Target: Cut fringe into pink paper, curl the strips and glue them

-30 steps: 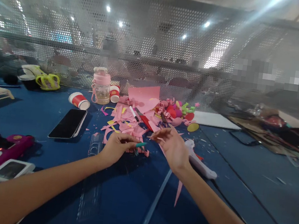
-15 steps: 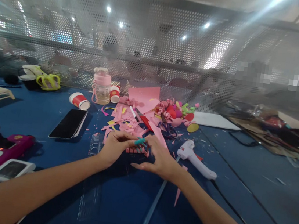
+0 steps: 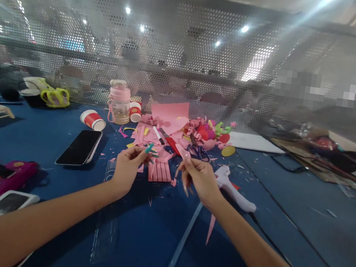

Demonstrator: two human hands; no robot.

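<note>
Head view: left hand (image 3: 125,169) pinching teal tool (image 3: 149,148); right hand (image 3: 198,178) pinching pink paper strip (image 3: 184,153) (fringed pink piece (image 3: 159,171) between).

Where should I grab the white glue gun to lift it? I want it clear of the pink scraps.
Grip the glue gun around its long white handle, the part that runs out to the right toward the cord. Come from above on the near side. It lies flat on the blue table, its head points toward the right hand, and the handle looks bare, so fingers could wrap it.
</note>
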